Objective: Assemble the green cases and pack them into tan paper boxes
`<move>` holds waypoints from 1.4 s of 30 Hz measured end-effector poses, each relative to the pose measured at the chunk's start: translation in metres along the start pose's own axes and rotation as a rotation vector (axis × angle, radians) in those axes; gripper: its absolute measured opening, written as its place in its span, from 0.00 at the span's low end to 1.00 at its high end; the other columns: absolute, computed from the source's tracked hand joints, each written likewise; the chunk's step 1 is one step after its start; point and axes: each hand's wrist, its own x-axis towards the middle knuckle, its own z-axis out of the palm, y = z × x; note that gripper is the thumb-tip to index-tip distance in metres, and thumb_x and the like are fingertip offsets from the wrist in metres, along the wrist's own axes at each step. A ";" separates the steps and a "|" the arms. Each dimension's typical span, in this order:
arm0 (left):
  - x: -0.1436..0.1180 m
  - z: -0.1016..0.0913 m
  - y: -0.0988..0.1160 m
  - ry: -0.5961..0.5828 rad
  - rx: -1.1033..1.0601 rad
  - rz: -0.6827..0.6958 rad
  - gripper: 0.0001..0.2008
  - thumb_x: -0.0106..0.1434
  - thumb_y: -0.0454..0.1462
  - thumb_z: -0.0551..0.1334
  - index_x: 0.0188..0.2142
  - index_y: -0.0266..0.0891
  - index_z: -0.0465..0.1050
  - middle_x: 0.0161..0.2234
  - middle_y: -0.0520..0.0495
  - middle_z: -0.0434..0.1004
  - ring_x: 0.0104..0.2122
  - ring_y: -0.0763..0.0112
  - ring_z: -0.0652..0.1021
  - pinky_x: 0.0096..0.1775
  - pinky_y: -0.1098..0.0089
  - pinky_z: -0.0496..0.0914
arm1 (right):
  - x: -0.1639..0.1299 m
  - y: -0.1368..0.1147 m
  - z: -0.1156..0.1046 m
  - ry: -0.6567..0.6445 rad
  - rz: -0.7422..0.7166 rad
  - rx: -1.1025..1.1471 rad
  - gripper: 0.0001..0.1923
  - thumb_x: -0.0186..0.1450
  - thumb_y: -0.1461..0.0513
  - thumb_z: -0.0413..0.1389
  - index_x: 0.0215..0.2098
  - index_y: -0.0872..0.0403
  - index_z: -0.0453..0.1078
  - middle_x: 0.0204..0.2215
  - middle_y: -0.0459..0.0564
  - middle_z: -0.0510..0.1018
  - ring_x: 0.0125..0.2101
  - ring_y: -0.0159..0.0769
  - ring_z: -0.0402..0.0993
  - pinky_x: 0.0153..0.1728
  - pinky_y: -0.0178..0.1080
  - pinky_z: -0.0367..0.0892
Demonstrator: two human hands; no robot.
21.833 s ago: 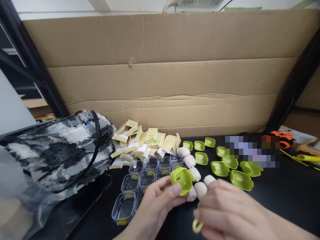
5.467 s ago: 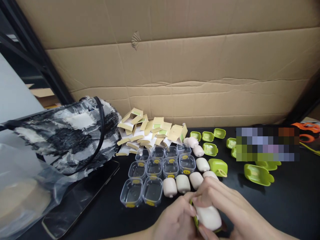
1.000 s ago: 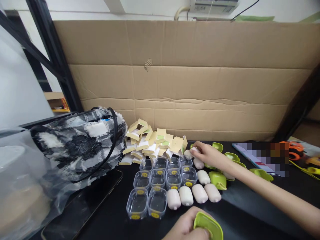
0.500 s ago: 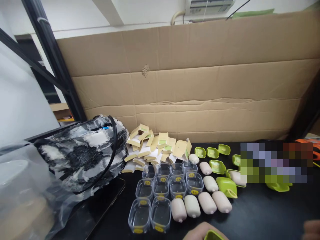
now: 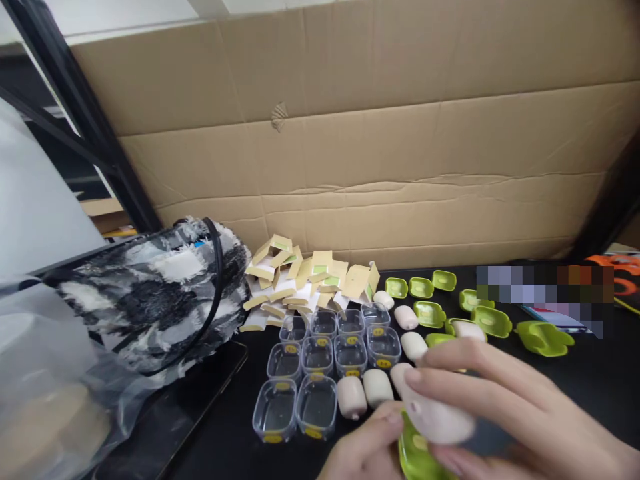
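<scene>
My left hand (image 5: 363, 447), at the bottom, grips a glossy lime-green plastic shell (image 5: 423, 457). Just above it, my right hand (image 5: 515, 400) has its fingers round a pale pink rounded barrel-shaped piece (image 5: 443, 415) with a small nub on its end. I cannot tell whether piece and shell touch. Beyond my hands stand similar pieces, among them a pink one (image 5: 351, 398) and a cream one (image 5: 377, 389). Another pink piece (image 5: 400, 379) is partly hidden by my right fingers. Several more green shells (image 5: 429, 314) lie farther back, one holding a pale piece (image 5: 469, 331).
Several clear plastic cups (image 5: 317, 408) with yellow labels stand in rows left of the pieces. Behind them are piled small folded cartons (image 5: 320, 267). A shaggy black-and-white bag (image 5: 165, 293), a dark phone-like slab (image 5: 210, 393) and orange-handled scissors (image 5: 617, 273) flank them. Cardboard (image 5: 350, 153) walls the back.
My right hand has come in from the right edge and now holds a pale pink piece. My left hand has risen with the green shell. The camera view has tilted down.
</scene>
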 end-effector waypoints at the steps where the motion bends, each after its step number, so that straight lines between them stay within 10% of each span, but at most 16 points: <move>1: 0.000 0.001 0.001 -0.004 -0.010 -0.006 0.12 0.60 0.43 0.62 0.39 0.38 0.74 0.37 0.45 0.75 0.33 0.67 0.73 0.38 0.68 0.62 | 0.005 -0.001 0.001 -0.007 0.018 0.021 0.19 0.66 0.57 0.56 0.53 0.51 0.62 0.41 0.51 0.77 0.41 0.34 0.77 0.42 0.29 0.72; 12: 0.005 -0.005 -0.012 -0.031 -0.065 -0.041 0.17 0.54 0.42 0.57 0.41 0.38 0.74 0.32 0.46 0.76 0.33 0.61 0.73 0.39 0.64 0.61 | -0.013 -0.007 0.012 -0.112 0.020 0.221 0.19 0.66 0.59 0.57 0.55 0.50 0.62 0.42 0.51 0.79 0.41 0.37 0.76 0.43 0.36 0.72; 20: -0.003 0.015 0.012 0.005 0.062 -0.025 0.15 0.59 0.46 0.57 0.39 0.39 0.72 0.26 0.54 0.69 0.22 0.75 0.67 0.26 0.72 0.56 | -0.005 -0.013 0.017 0.010 -0.014 0.014 0.09 0.69 0.62 0.54 0.45 0.53 0.73 0.39 0.52 0.82 0.42 0.36 0.78 0.46 0.34 0.72; 42: 0.000 0.003 -0.005 -0.141 -0.089 0.020 0.10 0.56 0.40 0.56 0.37 0.42 0.70 0.31 0.53 0.68 0.29 0.69 0.69 0.36 0.68 0.58 | -0.011 -0.018 0.023 -0.059 0.093 0.083 0.15 0.65 0.56 0.58 0.49 0.50 0.71 0.43 0.52 0.79 0.45 0.38 0.78 0.42 0.29 0.73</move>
